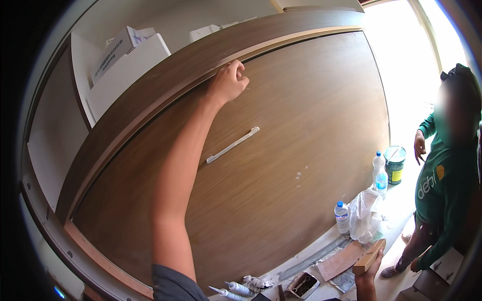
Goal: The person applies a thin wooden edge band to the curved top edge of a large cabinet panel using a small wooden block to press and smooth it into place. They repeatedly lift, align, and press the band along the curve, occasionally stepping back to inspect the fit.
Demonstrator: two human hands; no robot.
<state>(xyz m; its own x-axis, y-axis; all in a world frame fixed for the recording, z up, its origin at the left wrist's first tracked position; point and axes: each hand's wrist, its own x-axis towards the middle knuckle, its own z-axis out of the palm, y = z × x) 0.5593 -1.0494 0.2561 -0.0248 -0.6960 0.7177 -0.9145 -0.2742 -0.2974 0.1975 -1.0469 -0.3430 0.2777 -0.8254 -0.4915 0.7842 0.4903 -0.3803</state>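
Observation:
My left hand (229,81) reaches up to the top edge of a large brown wood panel (293,124), its fingers curled at the gap below the wooden frame rail (180,75). Whether anything small is between those fingers cannot be told. A white wrapped pull handle (233,145) sits on the panel below that hand. At the lower right, my right hand (367,280) grips a rectangular wooden block (369,256), held above a flat brownish sheet (340,259).
Sealant tubes (241,289), a tray with dark contents (304,284), a plastic bag (365,214), a water bottle (342,216) and a paint bucket (394,165) line the panel's foot. A person in green (440,180) stands at the right. A carton (116,54) lies upper left.

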